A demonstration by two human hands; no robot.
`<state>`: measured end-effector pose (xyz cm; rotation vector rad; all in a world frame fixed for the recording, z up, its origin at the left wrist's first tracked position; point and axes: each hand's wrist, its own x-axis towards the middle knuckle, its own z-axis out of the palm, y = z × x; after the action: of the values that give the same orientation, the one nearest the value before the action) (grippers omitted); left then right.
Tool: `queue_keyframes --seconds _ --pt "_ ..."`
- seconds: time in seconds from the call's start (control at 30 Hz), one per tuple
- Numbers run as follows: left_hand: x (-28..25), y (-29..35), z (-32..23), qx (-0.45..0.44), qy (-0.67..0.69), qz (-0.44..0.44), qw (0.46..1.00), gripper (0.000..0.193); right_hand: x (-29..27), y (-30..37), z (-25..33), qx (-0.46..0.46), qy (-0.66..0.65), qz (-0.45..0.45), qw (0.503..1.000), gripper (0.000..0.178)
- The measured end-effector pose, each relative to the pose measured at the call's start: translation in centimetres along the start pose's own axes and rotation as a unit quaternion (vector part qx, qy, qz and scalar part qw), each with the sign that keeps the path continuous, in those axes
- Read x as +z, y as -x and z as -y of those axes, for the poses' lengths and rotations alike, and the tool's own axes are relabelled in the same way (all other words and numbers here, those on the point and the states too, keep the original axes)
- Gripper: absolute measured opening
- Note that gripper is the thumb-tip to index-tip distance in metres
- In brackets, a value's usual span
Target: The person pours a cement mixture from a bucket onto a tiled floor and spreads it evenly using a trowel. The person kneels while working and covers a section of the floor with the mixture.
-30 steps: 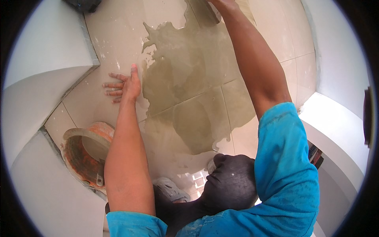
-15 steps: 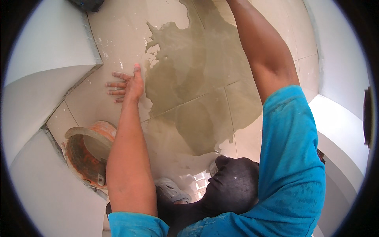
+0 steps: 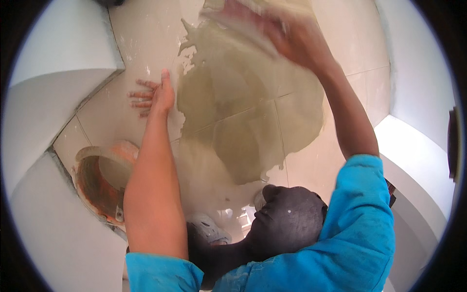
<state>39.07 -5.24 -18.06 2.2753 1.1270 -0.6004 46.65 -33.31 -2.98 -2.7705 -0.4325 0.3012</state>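
My left hand [image 3: 156,95] lies on the beige floor tiles with its fingers spread, just left of a wet patch of grey-green grout slurry [image 3: 243,112]. Toward the far side of that patch, my right hand [image 3: 294,36] is closed on a flat reddish tool [image 3: 245,19] with a long, pale straight edge. Motion smears the tool, so its exact kind is unclear. Its edge runs along the slurry, and tile joints [image 3: 279,126] show through the wet layer.
A dirty orange bucket [image 3: 102,182] with grey residue stands beside my left forearm. White walls [image 3: 63,53] with a jutting corner border the floor at left, and another wall [image 3: 413,58] rises at right. My shod foot [image 3: 209,228] is near the slurry's close edge.
My right hand has come back from beyond the top edge, bringing the reddish tool into view over the slurry. My left hand stays spread on the tiles.
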Motion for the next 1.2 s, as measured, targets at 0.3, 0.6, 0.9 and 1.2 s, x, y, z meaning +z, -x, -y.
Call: queue_keyframes --seconds 0.3,0.6,0.9,1.2 --pt "-0.1 -0.4 0.3 0.005 -0.003 -0.019 1.0 0.103 19.5 20.8 10.9 -0.217 -0.294 0.304 0.88 0.024" --pt "-0.1 -0.9 0.3 0.016 0.015 -0.007 1.0 0.103 18.9 13.1 8.9 -0.071 -0.289 -0.022 0.955 0.025" --pt "-0.1 -0.5 0.0 0.013 0.02 -0.01 1.0 0.102 12.5 6.9 3.1 0.075 -0.295 -0.081 0.949 0.03" --pt "-0.2 -0.3 -0.3 -0.004 0.013 0.001 1.0 0.101 9.5 3.7 2.3 0.058 -0.264 -0.14 0.953 0.026"
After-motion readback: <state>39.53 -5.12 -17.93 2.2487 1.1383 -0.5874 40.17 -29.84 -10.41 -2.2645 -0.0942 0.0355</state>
